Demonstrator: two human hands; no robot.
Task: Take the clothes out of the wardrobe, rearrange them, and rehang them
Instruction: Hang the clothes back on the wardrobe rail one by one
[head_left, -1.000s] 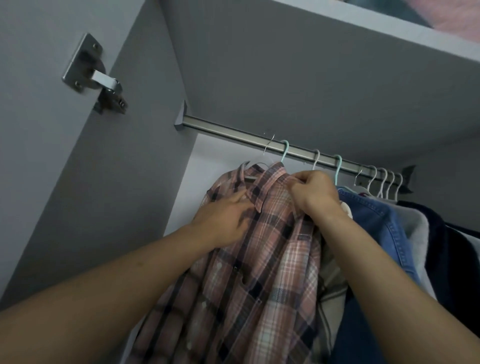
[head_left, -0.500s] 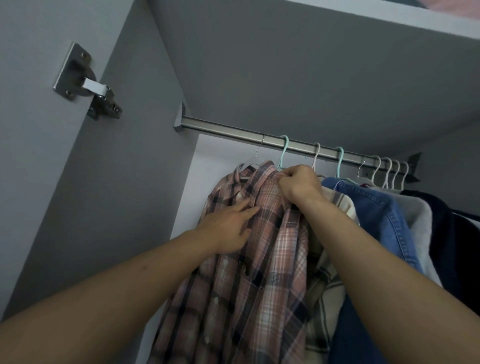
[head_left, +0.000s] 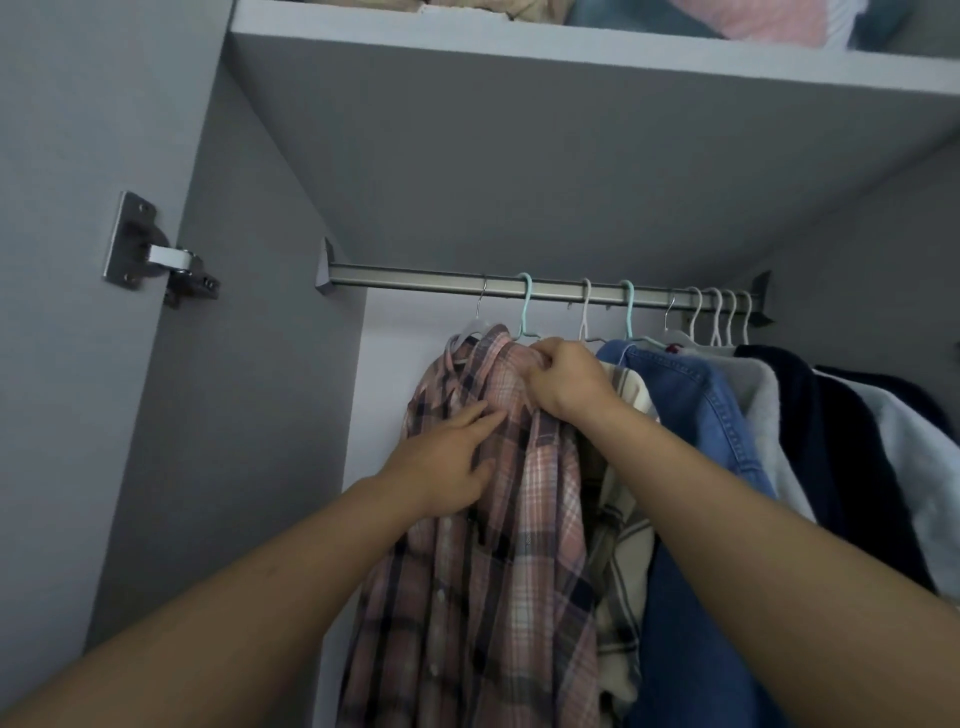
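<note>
Your left hand (head_left: 447, 467) has slid lower, flat on the pink checked shirt (head_left: 498, 545). Your right hand (head_left: 563, 379) still pinches its collar, smoothing near the silver rail's (head_left: 415, 278) left end.

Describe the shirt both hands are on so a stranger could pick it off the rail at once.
Find the metal rail under the wardrobe shelf; the clothes hang along its right part. The pink plaid shirt is the leftmost garment, with the right hand gripping its collar and the left hand flat on its front. Its neighbours are a cream checked shirt, then a blue denim jacket; only this one is pink.
</note>
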